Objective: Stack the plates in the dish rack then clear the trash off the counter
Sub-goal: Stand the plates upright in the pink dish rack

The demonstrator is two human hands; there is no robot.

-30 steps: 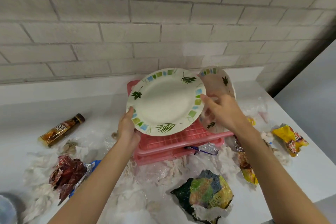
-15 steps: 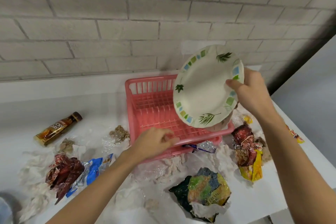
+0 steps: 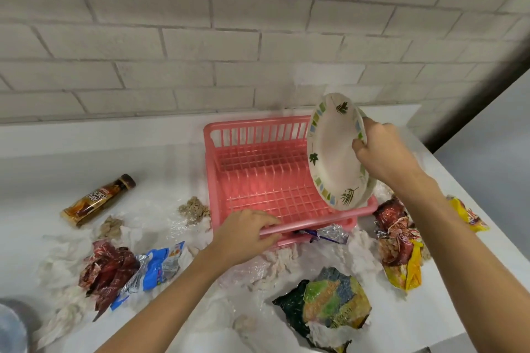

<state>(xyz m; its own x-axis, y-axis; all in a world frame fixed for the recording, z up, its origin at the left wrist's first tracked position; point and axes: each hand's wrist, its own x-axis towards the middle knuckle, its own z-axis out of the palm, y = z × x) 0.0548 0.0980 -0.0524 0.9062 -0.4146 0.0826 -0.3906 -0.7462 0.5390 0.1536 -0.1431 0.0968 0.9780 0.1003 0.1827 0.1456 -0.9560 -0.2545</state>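
White counter runs under a pale brick wall, and a pink dish rack sits on it near the back, ringed by litter. Right hand grasps a leaf-patterned plate, fingers curled round its right rim, holding it almost on edge over the right end of the rack. The plate's lower rim is at or just above the rack's right front corner, and I cannot tell whether it touches. That upright tilt looks chosen so the plate can drop between the slot ribs rather than lie flat. A second rim seems to show behind it, so the hand may carry 2 plates together, but that is unclear. Left hand is curled over the rack's front rail, most likely to pin the light plastic frame so it does not skid on the crumpled tissue and film around its base. No plate stands in the slots yet, so I judge the stacking step barely begun. Trash lies untouched on all sides: a brown bottle to the left, a red wrapper touching a blue packet, a dark green bag in front, a silver wrapper tucked under the rack's front edge, and a red-and-yellow wrapper beside its right end
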